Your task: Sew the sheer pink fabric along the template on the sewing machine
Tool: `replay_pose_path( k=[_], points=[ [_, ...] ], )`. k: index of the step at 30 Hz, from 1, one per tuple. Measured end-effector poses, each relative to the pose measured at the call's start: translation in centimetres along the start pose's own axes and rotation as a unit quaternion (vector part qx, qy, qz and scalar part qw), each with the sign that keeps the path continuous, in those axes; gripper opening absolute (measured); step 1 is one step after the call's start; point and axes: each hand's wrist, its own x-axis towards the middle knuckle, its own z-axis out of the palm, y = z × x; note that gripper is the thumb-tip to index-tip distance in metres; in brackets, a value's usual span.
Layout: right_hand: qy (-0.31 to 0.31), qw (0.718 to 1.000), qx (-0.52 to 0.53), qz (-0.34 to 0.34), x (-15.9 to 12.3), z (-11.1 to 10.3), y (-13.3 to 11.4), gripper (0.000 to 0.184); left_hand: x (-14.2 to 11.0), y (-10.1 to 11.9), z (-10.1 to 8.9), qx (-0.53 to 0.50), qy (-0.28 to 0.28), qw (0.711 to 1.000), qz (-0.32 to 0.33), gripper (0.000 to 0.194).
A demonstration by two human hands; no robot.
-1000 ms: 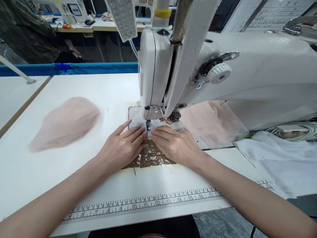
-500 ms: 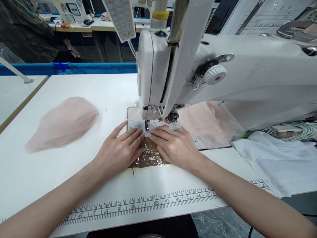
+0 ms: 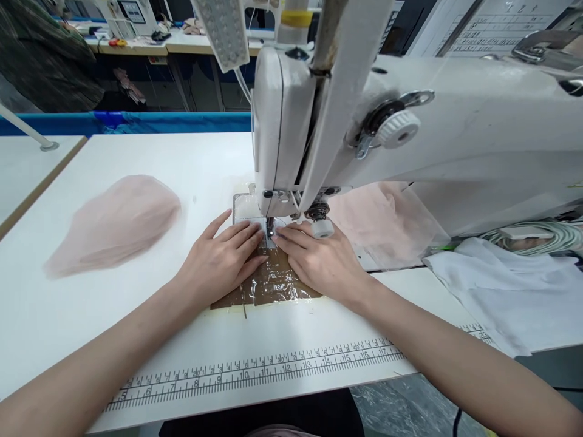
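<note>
Both hands lie flat by the presser foot (image 3: 270, 227) of a white sewing machine (image 3: 282, 121). My left hand (image 3: 223, 258) rests left of the foot, thumb and fingers stretched out, fingertips near the metal plate (image 3: 243, 206). On the right, my right hand (image 3: 316, 255) has its fingers extended towards the foot, partly behind the machine's lower knob (image 3: 322, 228). Beneath and between the hands is a patch of shiny brown tape (image 3: 282, 282) on the table. Whether thin cloth lies under the fingers, I cannot make out.
Sheer pink fabric (image 3: 118, 224) lies on the left of the white table. More pink fabric (image 3: 382, 218) sits under the machine arm, with white cloth (image 3: 505, 291) at the right. A printed ruler (image 3: 255, 373) runs along the front edge. A person's sleeve (image 3: 45, 54) shows far left.
Both hands have slid slightly forward, away from me, uncovering more of the brown tape. The whole view has shifted a little. The fabrics lie as before.
</note>
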Motion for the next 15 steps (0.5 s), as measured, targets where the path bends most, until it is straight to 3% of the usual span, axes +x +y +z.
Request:
replay_pose_path(
  k=[11, 15],
  points=[
    [0.036, 0.999, 0.024, -0.001, -0.18, -0.69, -0.35, 0.026, -0.11, -0.74, 0.17, 0.019, 0.000, 0.998, -0.053, 0.043],
    [0.051, 0.996, 0.067, -0.003, -0.06, -0.88, -0.88, 0.029, -0.21, 0.26, -0.73, 0.054, 0.000, 0.997, -0.053, 0.039]
  ],
)
